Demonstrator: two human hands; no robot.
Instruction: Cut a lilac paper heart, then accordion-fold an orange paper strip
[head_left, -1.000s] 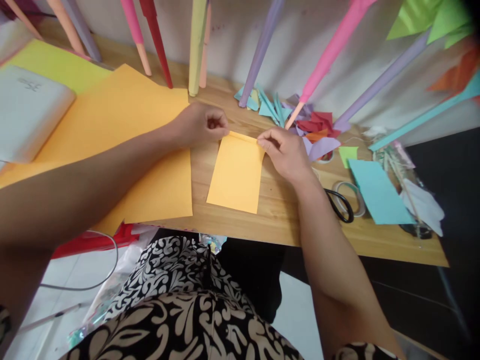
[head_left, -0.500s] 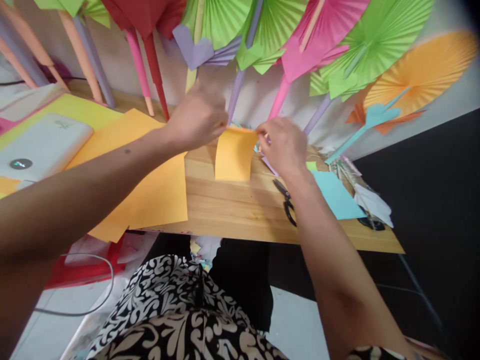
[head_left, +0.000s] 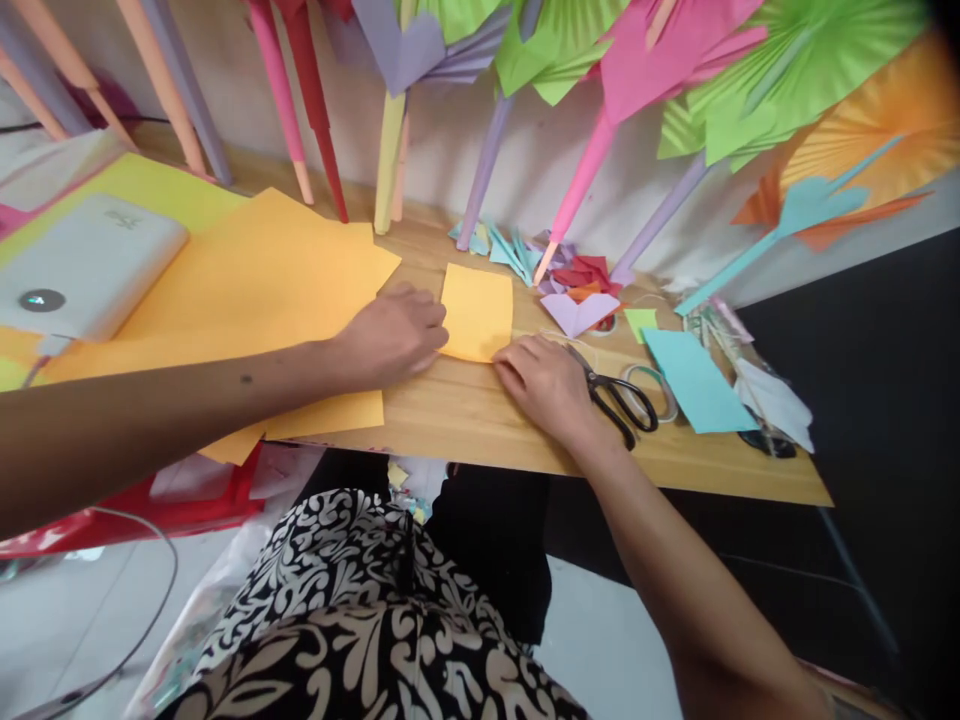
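Observation:
A small orange paper (head_left: 478,305) lies folded short on the wooden table (head_left: 480,420). My left hand (head_left: 394,335) rests with curled fingers on its near left edge. At the paper's near right corner, my right hand (head_left: 546,385) has its fingers pressed together, fingertips touching the paper. Both hands bear down on the paper's near edge. Black-handled scissors (head_left: 619,398) lie just right of my right hand.
Large orange sheets (head_left: 262,275) lie under my left forearm, with a white device (head_left: 86,265) on yellow paper at the far left. Paper scraps (head_left: 574,280), a teal sheet (head_left: 694,380) and a tape ring (head_left: 654,388) lie to the right. Paper fans on coloured sticks (head_left: 577,180) lean against the wall.
The paper was lifted at its far edge and folded toward me; it now lies flat and shorter. Both hands came down from the far edge to the near edge.

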